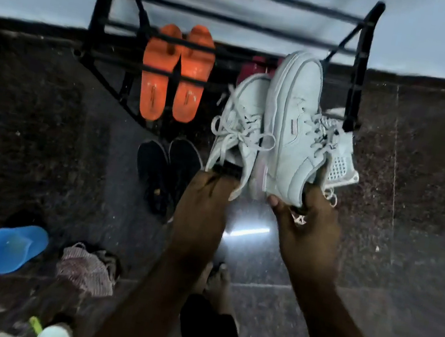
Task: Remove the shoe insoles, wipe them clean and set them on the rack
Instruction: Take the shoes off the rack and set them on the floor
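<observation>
The task looks barely begun. Each hand holds one pale sneaker by its heel end, right of centre in the frame: the left hand point(205, 192) has its fingers hooked into the heel opening of the left sneaker point(239, 123), and the right hand point(307, 219) pinches the heel collar of the right sneaker point(291, 127), thumb outside and fingers tucked in. Both grips are pressed closed on the shoes, not spread. No insole can be seen; I judge that they are still inside, so pulling them out, wiping them and setting them on the rack all remain. The shoes' long axes run roughly up the frame, toes toward the top and the rack point(241, 20), heels at the hands; both lean slightly to the right at the toe, and the right shoe is turned so that its side and sole edge show. They lie side by side, touching or nearly so. The black rack stands in the upper middle, with a pair of orange sandals point(175, 74) on its lower rails. A striped cloth point(87, 269) lies on the floor point(431, 205) at lower left beside a blue jug point(11, 248), probably meant for wiping. A dark pair of shoes point(167, 173) sits on the floor left of the hands.
</observation>
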The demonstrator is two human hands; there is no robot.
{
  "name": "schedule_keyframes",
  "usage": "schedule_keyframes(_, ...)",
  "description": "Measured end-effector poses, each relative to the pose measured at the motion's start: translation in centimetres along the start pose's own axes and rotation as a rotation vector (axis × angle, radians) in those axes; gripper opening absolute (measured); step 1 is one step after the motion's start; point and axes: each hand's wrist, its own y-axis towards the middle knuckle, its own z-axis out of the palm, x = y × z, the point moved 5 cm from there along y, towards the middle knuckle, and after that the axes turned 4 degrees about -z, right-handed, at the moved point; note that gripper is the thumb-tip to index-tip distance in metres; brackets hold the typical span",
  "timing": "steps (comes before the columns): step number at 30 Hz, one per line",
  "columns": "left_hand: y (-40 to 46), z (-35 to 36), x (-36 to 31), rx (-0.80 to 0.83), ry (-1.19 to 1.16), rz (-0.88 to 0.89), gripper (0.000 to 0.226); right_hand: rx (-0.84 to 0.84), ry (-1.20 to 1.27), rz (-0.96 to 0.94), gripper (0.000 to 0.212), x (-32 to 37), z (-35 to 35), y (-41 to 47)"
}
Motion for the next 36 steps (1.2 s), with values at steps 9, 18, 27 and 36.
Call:
schedule_keyframes(9,-9.8,3.9,2.4,0.215,0.223,-0.036,0.029,0.067,-0.125,0.241,0.026,-7.4,3.8,-10.4)
schedule_keyframes(18,-11.0,13.4,6.2,0.462,0.442,0.035,0.044,0.283,-0.253,0.28,0.022,-16.5,8.7,-10.3)
schedule_keyframes(27,-5.5,26.5,14.6,0.223,0.634,0.102,0.033,0.324,-0.484,0.139,0.021,-27.1,18.5,-2.5)
schedule_keyframes(36,-5.6,30.4,17.7,0.329,0.642,0.099,0.007,0.438,-0.505,0.148,0.028,-32.0,22.4,-2.4)
